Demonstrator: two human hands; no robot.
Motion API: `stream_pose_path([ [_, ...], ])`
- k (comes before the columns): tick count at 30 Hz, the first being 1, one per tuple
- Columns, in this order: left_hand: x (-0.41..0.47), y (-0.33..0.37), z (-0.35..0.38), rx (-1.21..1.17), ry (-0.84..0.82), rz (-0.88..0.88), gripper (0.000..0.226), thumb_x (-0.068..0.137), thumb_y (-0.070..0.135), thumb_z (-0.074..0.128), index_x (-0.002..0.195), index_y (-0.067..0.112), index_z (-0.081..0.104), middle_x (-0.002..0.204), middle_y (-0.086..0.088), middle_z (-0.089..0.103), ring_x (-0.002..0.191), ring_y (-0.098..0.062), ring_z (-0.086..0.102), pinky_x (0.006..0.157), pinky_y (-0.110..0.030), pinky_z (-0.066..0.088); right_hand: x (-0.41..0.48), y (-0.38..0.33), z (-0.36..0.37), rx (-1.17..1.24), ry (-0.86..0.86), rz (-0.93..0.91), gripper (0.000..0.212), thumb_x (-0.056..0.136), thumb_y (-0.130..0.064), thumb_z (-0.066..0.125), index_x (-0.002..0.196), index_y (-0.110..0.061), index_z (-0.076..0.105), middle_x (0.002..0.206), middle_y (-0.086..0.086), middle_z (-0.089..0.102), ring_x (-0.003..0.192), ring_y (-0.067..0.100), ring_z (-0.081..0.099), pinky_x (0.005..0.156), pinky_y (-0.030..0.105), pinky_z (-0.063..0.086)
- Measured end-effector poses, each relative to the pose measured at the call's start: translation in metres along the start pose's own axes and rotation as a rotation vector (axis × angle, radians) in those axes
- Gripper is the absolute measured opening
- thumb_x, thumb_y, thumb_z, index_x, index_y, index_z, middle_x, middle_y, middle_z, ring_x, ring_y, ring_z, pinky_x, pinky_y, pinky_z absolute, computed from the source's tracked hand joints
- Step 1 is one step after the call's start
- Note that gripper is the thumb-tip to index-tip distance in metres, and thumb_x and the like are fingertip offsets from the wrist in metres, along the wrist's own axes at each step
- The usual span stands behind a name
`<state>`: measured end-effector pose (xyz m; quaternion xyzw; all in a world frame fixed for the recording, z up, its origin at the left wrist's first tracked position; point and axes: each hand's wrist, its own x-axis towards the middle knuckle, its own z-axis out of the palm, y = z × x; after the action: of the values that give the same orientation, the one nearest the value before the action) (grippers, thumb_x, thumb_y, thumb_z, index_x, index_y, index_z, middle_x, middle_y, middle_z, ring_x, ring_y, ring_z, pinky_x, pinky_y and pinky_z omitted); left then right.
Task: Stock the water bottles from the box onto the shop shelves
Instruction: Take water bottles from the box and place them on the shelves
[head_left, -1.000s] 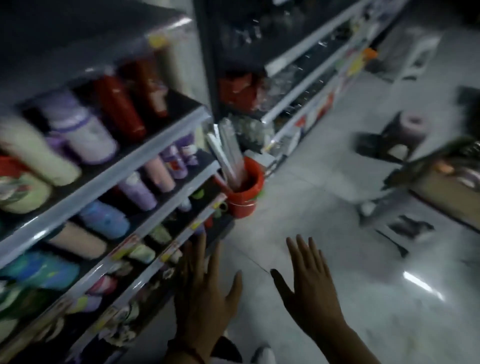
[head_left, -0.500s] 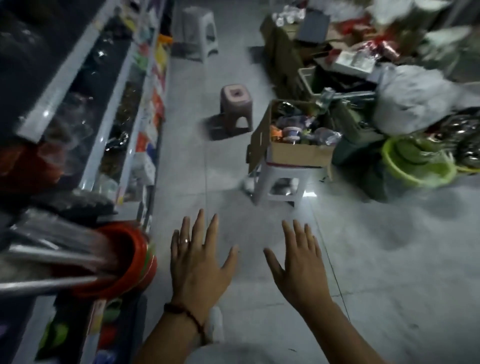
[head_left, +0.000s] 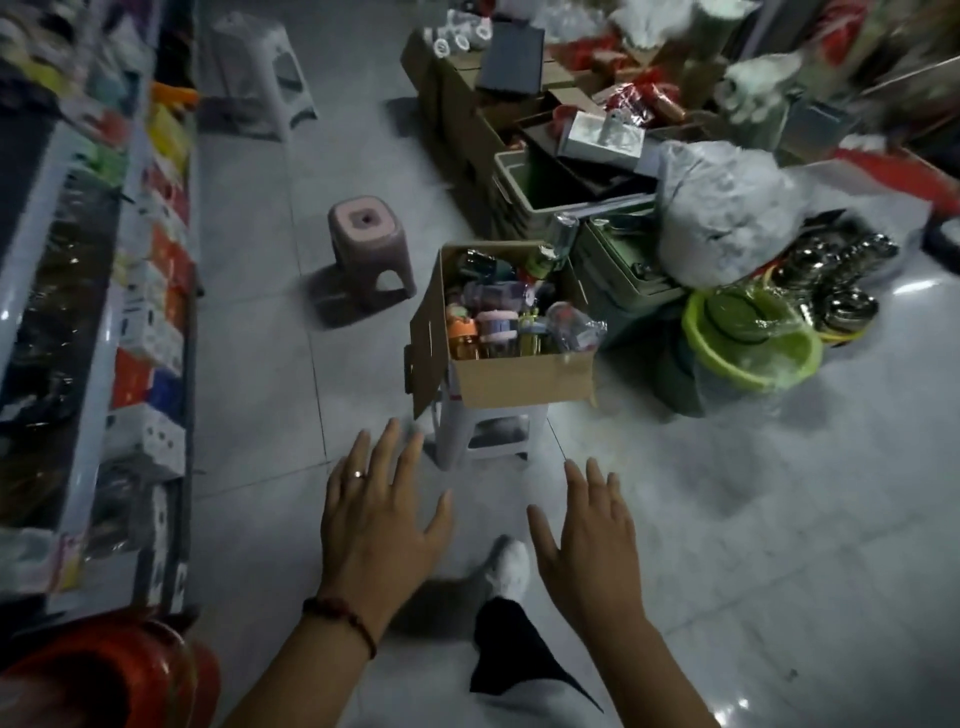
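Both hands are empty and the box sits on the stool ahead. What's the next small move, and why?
Probably step closer and reach the right hand into the open box for one of the bottles. Both it and the left hand are open, empty and short of the box, which rests on a white stool.

Shelves (head_left: 78, 364) at L: cut by left edge, stock smeared, labels unreadable. Red bucket (head_left: 119, 675), bottom-L corner: cut by bottom edge, contents not visible. Box (head_left: 519, 379): bottles (head_left: 498, 332) packed tight and overlapping, count n/a, lower parts hidden by box wall. White stool (head_left: 488, 431) under box: seat covered, only legs show. Shoe (head_left: 506, 566): heel hidden behind trouser leg (head_left: 514, 660). Goods pile (head_left: 597, 135) top-R: blurred, cut by top + right edges. Left hand (head_left: 374, 514), right hand (head_left: 587, 551): forearms run off bottom edge.
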<state>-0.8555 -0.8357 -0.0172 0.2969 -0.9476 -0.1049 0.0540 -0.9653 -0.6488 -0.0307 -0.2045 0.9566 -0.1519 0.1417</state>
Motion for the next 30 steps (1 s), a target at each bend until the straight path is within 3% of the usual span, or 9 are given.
stream_pose_path([
  [3,0.055,0.008,0.0,0.038,-0.019,-0.085,0.076,0.087,0.062,0.052,0.151,0.024,0.043,0.159,-0.005,0.042,0.147,-0.032,0.036,0.115,-0.05,0.037,0.08,-0.002,-0.022,-0.004,-0.042,-0.023,0.074,0.106,-0.058,0.041,0.166,-0.022,0.016,0.176,0.008,0.01,0.162,0.034,0.003,0.131,0.048,0.015],
  [8,0.144,0.026,-0.005,0.074,-0.006,-0.199,0.076,0.083,0.064,0.049,0.147,0.022,0.049,0.152,-0.007,0.051,0.142,-0.034,0.044,0.109,-0.051,0.043,0.197,-0.013,-0.065,-0.039,0.004,-0.155,0.077,0.102,-0.06,0.048,0.164,-0.023,0.02,0.174,0.007,0.018,0.161,0.033,0.014,0.13,0.05,0.022],
  [12,0.201,0.048,0.005,0.018,-0.019,-0.242,0.073,0.083,0.061,0.049,0.143,0.02,0.054,0.148,-0.009,0.055,0.138,-0.036,0.048,0.105,-0.054,0.047,0.265,-0.01,-0.074,-0.07,-0.045,-0.123,0.074,0.104,-0.06,0.043,0.165,-0.024,0.022,0.175,0.005,0.015,0.162,0.032,0.01,0.13,0.051,0.02],
  [17,0.264,0.053,0.03,0.01,-0.117,-0.163,0.076,0.085,0.067,0.035,0.146,0.025,0.051,0.152,-0.002,0.051,0.142,-0.03,0.044,0.11,-0.049,0.04,0.312,0.0,-0.066,-0.074,-0.09,-0.02,0.071,0.105,-0.059,0.041,0.164,-0.023,0.023,0.174,0.006,0.018,0.161,0.032,0.013,0.13,0.048,0.021],
  [24,0.383,0.032,0.048,0.035,-0.224,0.056,0.069,0.085,0.053,0.061,0.145,0.022,0.051,0.146,-0.006,0.056,0.136,-0.031,0.049,0.109,-0.049,0.043,0.385,-0.006,-0.065,-0.069,-0.023,0.149,0.068,0.102,-0.048,0.057,0.159,-0.022,0.032,0.167,0.011,0.033,0.158,0.037,0.022,0.128,0.05,0.026],
  [30,0.489,0.027,0.06,0.044,-0.263,0.184,0.063,0.09,0.05,0.061,0.145,0.023,0.047,0.143,-0.004,0.056,0.134,-0.028,0.049,0.108,-0.047,0.045,0.449,-0.006,-0.061,-0.14,-0.044,0.269,0.074,0.096,-0.053,0.064,0.156,-0.021,0.036,0.161,0.01,0.04,0.155,0.038,0.029,0.126,0.05,0.029],
])
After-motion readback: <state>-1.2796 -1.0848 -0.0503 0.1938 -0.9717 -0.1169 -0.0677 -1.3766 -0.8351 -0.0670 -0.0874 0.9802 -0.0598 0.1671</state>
